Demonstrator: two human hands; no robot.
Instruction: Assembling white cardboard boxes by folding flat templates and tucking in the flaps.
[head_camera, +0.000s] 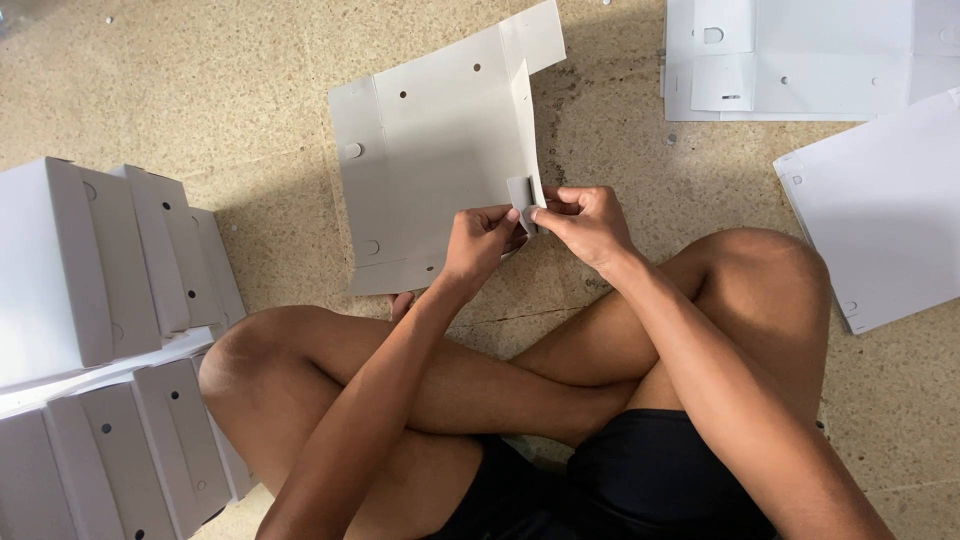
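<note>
Both hands are meeting over the floor (200, 90) just beyond the person's crossed legs (440, 380). Starting at the far left, folded white boxes (90, 260) are standing in a row against each other, and a second row of boxes (120, 460) is lying nearer, beside the left knee. Moving right, the flat cardboard sheet (430, 150) is lying on the speckled floor, pale grey with small punched holes, its right edge folded up into a narrow standing strip. The left hand (480, 240) is closing its fingertips on the small flap (520, 192) at the near end of that strip, thumb and fingers pinched narrow around it. The right hand (590, 222) is pressing in from the other side, its fingers curled and its thumb touching the same flap, so the two hands are nearly touching each other. Farther right, at the far edge, a stack of flat sheets (810, 60) is lying unfolded, and to the near right of it another white sheet (890, 210) is lying at a slant, just beside the right knee.
</note>
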